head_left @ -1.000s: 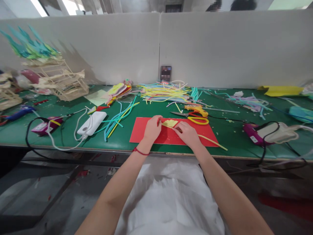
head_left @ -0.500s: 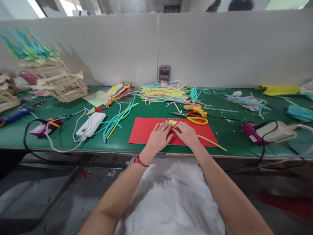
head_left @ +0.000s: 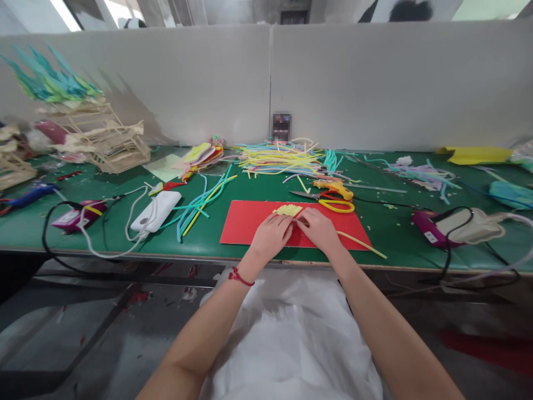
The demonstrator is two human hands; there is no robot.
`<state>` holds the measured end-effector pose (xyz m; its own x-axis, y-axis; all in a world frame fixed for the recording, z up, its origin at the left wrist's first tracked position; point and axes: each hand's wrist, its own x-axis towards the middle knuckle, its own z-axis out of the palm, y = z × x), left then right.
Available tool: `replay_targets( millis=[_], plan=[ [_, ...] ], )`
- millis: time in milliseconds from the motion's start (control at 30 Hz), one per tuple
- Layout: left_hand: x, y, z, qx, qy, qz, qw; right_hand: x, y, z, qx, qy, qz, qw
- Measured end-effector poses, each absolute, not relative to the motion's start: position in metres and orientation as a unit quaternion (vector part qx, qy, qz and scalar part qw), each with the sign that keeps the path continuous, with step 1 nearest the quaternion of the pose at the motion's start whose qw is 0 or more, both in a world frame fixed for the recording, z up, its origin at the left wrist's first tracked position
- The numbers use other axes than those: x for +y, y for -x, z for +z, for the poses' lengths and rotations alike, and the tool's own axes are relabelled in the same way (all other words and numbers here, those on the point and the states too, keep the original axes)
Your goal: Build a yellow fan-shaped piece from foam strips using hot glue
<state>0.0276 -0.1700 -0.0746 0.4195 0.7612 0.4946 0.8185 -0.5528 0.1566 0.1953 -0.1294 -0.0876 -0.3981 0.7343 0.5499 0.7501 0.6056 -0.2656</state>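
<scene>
A small yellow ribbed foam piece (head_left: 287,210) lies on a red mat (head_left: 244,222) at the near edge of the green table. My left hand (head_left: 270,235) rests on the mat just below the piece, its fingers curled and pinching at the piece's near edge. My right hand (head_left: 320,229) sits beside it, fingertips pinched close to the left hand's. A thin yellow strip (head_left: 361,241) runs out from under the right hand toward the table's front edge. What exactly sits between the fingertips is too small to see.
Orange-handled scissors (head_left: 333,201) and a yellow glue gun (head_left: 333,188) lie just behind the mat. A pile of coloured strips (head_left: 278,156) sits further back. A white power bank (head_left: 155,211) with cables lies left, a purple device (head_left: 433,229) right, wooden frames (head_left: 100,139) far left.
My left hand moved from the left of the yellow piece down and right, closing in beside my right hand. The right hand stayed nearly in place.
</scene>
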Motion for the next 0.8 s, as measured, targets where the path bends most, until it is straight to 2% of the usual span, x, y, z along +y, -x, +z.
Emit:
replay_targets(
  millis=[533, 800],
  plan=[
    [-0.1747, -0.0282, -0.0761, -0.478, 0.846, -0.23, 0.052, -0.1291, -0.1962, -0.0891, -0.833, 0.449, -0.003, 0.324],
    [-0.1709, -0.0281, -0.0776, -0.495, 0.827, -0.262, 0.055, -0.1291, -0.1959, -0.0875, -0.837, 0.444, -0.001, 0.32]
  ],
)
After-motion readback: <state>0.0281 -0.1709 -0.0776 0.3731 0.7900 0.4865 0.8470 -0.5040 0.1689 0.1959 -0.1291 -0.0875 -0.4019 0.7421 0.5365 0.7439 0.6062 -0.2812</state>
